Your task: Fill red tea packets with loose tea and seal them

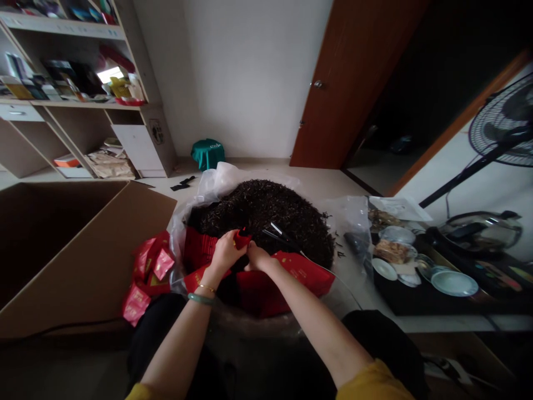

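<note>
Both my hands meet over a large plastic-lined container heaped with dark loose tea leaves (275,203). Between them is a small red packet (242,239), its top edge apart with something dark at the mouth. My left hand (226,250), below a green bangle (201,299), is closed round the packet's left side. My right hand (256,257) is closed at its right side, fingertips partly hidden. Metal tongs (283,236) lie on the leaves just beyond. Red packets (202,247) stand stacked left of my hands, and a larger red bag (302,272) lies under my right forearm.
Several filled-looking red packets (152,261) lie at the left beside an open cardboard box (100,250). At the right, a low table (416,303) holds cups, dishes and a glass kettle (483,230). A fan (503,122) stands behind it. A green-covered bin (208,154) is by the wall.
</note>
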Action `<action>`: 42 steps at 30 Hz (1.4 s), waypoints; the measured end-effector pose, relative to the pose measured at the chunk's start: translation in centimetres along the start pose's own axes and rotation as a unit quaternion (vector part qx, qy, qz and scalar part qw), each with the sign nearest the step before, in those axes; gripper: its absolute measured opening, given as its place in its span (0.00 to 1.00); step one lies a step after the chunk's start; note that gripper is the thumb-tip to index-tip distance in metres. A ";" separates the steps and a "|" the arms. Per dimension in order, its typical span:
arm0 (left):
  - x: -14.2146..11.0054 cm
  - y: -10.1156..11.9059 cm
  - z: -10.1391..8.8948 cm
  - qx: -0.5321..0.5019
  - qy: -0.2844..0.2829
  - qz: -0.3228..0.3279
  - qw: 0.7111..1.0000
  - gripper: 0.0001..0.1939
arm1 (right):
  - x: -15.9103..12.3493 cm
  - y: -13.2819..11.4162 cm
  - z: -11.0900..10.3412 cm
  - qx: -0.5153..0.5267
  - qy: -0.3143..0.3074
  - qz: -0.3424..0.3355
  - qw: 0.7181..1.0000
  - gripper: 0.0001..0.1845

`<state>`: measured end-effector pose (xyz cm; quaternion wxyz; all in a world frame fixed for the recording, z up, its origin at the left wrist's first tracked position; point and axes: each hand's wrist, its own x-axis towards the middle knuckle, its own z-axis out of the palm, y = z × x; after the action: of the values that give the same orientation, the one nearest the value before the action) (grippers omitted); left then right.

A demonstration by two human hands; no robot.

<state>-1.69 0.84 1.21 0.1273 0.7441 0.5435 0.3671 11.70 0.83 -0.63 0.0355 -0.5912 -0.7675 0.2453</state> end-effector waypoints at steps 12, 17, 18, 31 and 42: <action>-0.1 -0.3 0.6 0.004 0.001 0.016 1.000 0.23 | -2.7 2.1 -4.1 0.028 0.090 0.008 0.996 0.16; -0.3 0.0 0.9 -0.001 -0.003 0.025 1.000 0.22 | -4.3 1.6 -8.5 0.131 0.227 -0.034 0.964 0.12; -0.3 0.0 0.9 -0.001 -0.005 0.030 1.000 0.22 | -4.4 1.1 -8.9 0.145 0.242 -0.049 0.958 0.12; -0.5 0.1 1.1 -0.005 -0.017 0.047 0.999 0.22 | -3.7 -1.0 -7.6 0.201 0.276 -0.086 0.936 0.04; -0.4 -0.5 1.8 -0.050 0.060 0.029 0.997 0.24 | -4.5 2.5 -6.0 0.257 0.236 -0.037 0.936 0.06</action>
<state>-0.89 1.00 -0.51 0.1208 0.7292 0.5093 0.4408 17.32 -0.86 4.64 0.3751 -0.5743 -0.6690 0.2865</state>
